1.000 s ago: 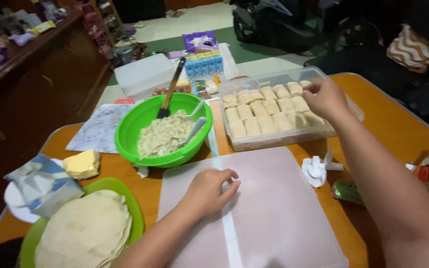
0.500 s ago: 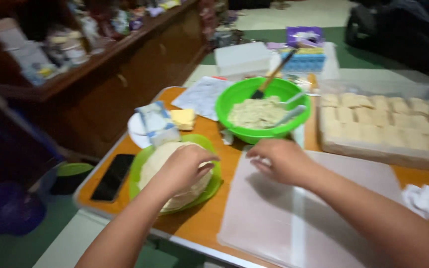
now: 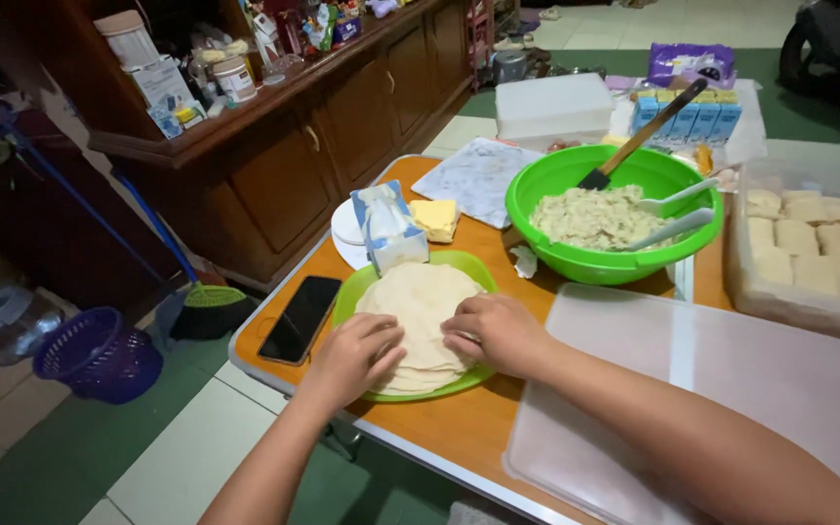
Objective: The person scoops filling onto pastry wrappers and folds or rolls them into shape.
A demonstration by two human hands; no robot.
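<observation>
Both hands rest on a stack of thin, pale wrappers (image 3: pixel 420 316) that lies on a green plate (image 3: pixel 459 267) near the front left corner of the orange counter (image 3: pixel 459 428). The left hand (image 3: pixel 354 358) lies on the near left edge of the stack, fingers curled together and pressing down; the right hand (image 3: pixel 498 332) sits at the near right edge, fingers bent and close together on the top sheet, though from this angle I cannot tell whether they pinch a single sheet or only touch it. A black phone (image 3: pixel 299 318) lies just beside the plate at the counter's edge, and a tissue pack (image 3: pixel 389 228) stands behind the plate, touching a white saucer with a yellow block (image 3: pixel 434 218). Further back, a green bowl (image 3: pixel 614 267) holds pale filling with a spatula (image 3: pixel 639 136) and two spoons in it. A pale board (image 3: pixel 731 389) lies to the right of the plate, and a clear tray (image 3: pixel 809 248) of pale squares sits behind it. The sheets look thin and likely to cling, so a hasty pull could tear the top one or lift two at once. The plate sits near the edge, so a sideways tug might slide it into the phone and nudge that off the counter.
</observation>
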